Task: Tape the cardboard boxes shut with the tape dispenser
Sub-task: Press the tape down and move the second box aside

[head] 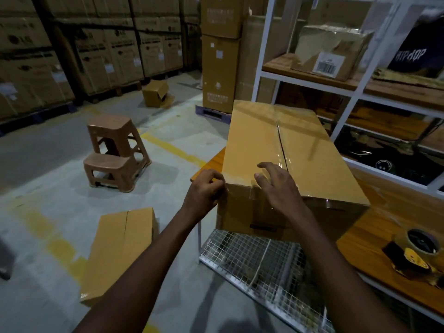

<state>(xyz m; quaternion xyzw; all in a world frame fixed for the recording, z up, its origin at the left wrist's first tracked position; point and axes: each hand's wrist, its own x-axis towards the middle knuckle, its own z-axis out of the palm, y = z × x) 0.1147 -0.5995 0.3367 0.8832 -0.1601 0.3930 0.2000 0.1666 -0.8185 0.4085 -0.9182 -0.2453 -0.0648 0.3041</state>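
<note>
Our left hand [204,188] was at the near left corner of the box [276,140], its fingers curled tight against the edge. We could not tell whether they pinched the tape [281,150] there or only pressed on the cardboard. Our right hand [276,186] lay just beside it, over the near top edge, fingers spread and lightly bent, holding nothing. Whether the fingertips touched the top we could not tell.

The box stood under both hands on the table [374,227], its flaps closed, with clear tape running away from our right hand along the centre seam and glossy strips over the near edge. The dispenser [418,251] sat on the table well to the right of our right hand, nearer to us than the box.

Below our left forearm a second box [120,251] lay on the floor. Beyond our left hand stood two brown stools [115,150], touching each other. A wire shelf [259,263] showed between our forearms, under the table.
</note>
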